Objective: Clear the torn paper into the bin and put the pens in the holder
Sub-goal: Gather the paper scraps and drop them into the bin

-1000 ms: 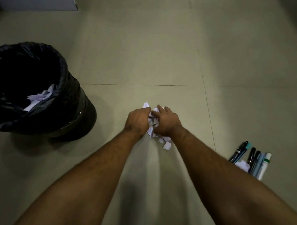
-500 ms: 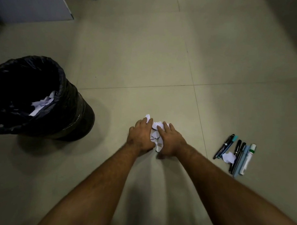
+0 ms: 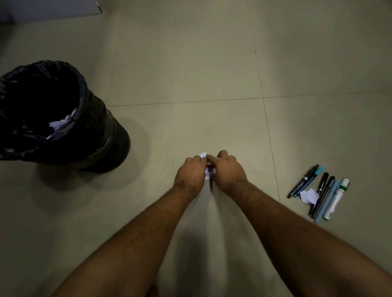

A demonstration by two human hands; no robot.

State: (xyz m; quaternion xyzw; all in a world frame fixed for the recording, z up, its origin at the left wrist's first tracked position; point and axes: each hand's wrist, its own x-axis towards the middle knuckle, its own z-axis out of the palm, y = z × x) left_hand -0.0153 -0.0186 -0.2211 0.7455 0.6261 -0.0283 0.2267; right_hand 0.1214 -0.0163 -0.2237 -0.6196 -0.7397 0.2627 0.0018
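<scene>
Hands meet on the tiled floor (image 3: 193, 59): the left hand (image 3: 190, 174) and right hand (image 3: 228, 172) both curl their fingers around a wad of torn paper (image 3: 208, 172) held between them. Left stands the black-lined bin (image 3: 98, 127) holding scraps; right lie the pens (image 3: 320, 192) with 1 paper scrap (image 3: 309, 196) among them.

Bin (image 3: 98, 131) w/ glossy black liner; paper scraps (image 3: 60, 123) white. Floor (image 3: 193, 59) pale grey-green tiles, thin dark grout. Pens (image 3: 318, 192): black, teal, lt blue, white w/ green band.
</scene>
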